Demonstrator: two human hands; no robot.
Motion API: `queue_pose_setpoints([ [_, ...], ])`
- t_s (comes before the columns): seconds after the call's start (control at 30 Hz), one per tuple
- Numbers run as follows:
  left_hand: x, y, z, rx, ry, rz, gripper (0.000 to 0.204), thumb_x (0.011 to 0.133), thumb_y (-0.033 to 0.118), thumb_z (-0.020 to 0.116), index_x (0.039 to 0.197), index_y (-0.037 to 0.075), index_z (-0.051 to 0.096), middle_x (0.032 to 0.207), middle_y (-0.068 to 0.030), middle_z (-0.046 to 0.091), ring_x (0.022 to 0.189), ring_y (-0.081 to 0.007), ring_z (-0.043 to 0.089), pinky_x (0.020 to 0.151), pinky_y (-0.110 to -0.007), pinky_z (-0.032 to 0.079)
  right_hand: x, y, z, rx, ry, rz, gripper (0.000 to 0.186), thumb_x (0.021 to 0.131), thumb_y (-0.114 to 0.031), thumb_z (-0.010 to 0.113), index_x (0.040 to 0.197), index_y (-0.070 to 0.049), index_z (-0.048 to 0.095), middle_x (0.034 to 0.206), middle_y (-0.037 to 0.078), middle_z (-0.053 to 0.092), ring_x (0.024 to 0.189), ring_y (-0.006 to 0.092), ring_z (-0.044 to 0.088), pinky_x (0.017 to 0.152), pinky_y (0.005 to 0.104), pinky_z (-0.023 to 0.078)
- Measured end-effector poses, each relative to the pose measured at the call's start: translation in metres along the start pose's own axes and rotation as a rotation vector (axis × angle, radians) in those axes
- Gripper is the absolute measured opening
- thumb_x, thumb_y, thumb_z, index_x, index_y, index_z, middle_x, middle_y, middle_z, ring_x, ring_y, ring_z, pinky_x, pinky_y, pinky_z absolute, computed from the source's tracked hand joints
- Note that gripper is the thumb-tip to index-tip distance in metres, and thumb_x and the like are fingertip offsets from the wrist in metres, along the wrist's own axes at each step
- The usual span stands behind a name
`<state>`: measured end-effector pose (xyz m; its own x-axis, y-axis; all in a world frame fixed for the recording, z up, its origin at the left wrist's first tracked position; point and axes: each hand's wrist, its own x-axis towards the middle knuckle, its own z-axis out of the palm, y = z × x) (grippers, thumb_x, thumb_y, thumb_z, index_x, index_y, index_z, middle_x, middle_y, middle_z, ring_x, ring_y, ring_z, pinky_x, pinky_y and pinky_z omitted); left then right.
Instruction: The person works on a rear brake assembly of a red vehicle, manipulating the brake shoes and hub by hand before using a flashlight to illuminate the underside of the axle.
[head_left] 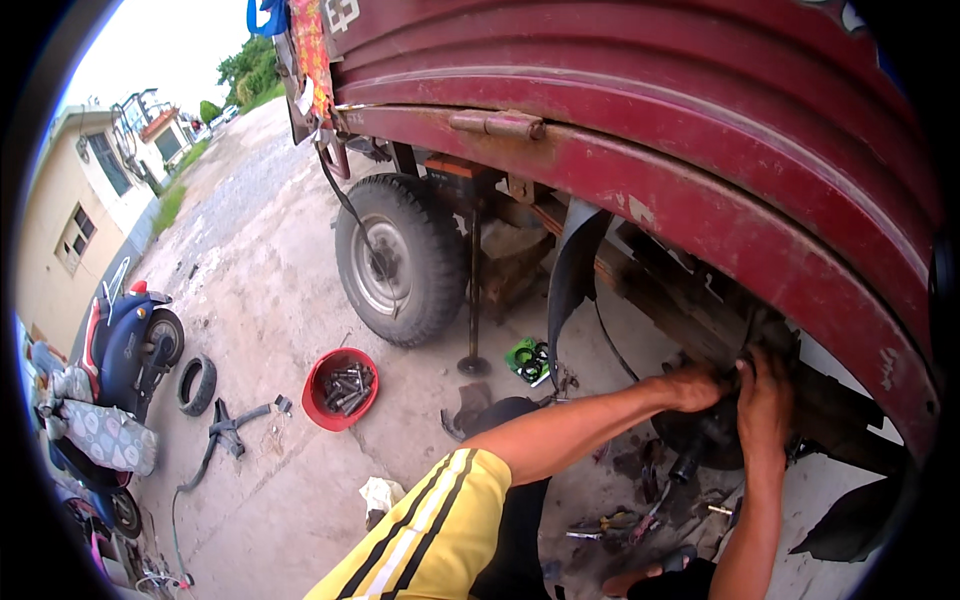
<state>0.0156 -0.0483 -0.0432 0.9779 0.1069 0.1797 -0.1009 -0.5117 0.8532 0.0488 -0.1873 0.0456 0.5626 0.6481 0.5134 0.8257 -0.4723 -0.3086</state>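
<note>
Under the side of a red truck bed (pixel 640 190), both hands work at a dark, greasy axle end. My left hand (pixel 695 388) is closed against its upper side, with the fingertips hidden. Beside it, my right hand (pixel 765 405) bends its fingers over the dark metal at the top; what lies under them cannot be made out. Just below the hands, a round black hub (pixel 700 435) has a stubby shaft (pixel 685 468) sticking out toward me. Several hand tools (pixel 610 523) lie on the stained ground beneath.
A tyred wheel (pixel 400 260) stands farther left, beside an upright metal prop (pixel 474 290). A red bowl-like container (pixel 340 390) holds bolt-like metal parts. Black rings lie on a green wrapper (pixel 530 360). A black flap (pixel 575 270) hangs down. Scooters (pixel 125 340) and a loose tyre (pixel 197 386) are at left.
</note>
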Motion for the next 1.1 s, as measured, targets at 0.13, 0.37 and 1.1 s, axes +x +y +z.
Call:
queue_pose_setpoints([
  [0.13, 0.0, 0.001, -0.013, 0.095, -0.186, 0.186, 0.035, 0.091, 0.025, 0.041, 0.092, -0.003, 0.062, 0.087, -0.0282, 0.062, 0.08, -0.0309, 0.062, 0.073, -0.042, 0.045, 0.002, 0.003, -0.003, -0.013, 0.033, 0.027, 0.029, 0.092, -0.022, 0.058, 0.11, -0.001, 0.063, 0.105, 0.023, 0.062, 0.096, 0.0422, 0.059, 0.081, 0.0446, 0.047],
  [0.37, 0.002, -0.01, -0.011, 0.092, -0.209, -0.222, 0.038, 0.093, 0.028, 0.04, 0.087, -0.003, 0.061, 0.078, -0.0238, 0.061, 0.072, -0.0304, 0.053, 0.071, -0.045, 0.042, -0.029, 0.071, -0.013, 0.027, -0.058, 0.364, 0.034, 0.092, -0.03, 0.057, 0.105, 0.001, 0.064, 0.096, 0.024, 0.065, 0.091, 0.0367, 0.063, 0.081, 0.0407, 0.047],
  [1.1, -0.001, 0.009, -0.009, -0.264, -0.138, -0.233, 0.033, 0.091, 0.021, 0.051, 0.107, -0.003, 0.067, 0.094, -0.0079, 0.067, 0.091, -0.0153, 0.056, 0.088, -0.029, 0.041, -0.067, 0.114, -0.009, 0.629, 0.002, 0.599, 0.033, 0.094, -0.027, 0.06, 0.107, 0.004, 0.061, 0.085, 0.003, 0.064, 0.078, 0.0105, 0.056, 0.072, 0.0281, 0.047],
])
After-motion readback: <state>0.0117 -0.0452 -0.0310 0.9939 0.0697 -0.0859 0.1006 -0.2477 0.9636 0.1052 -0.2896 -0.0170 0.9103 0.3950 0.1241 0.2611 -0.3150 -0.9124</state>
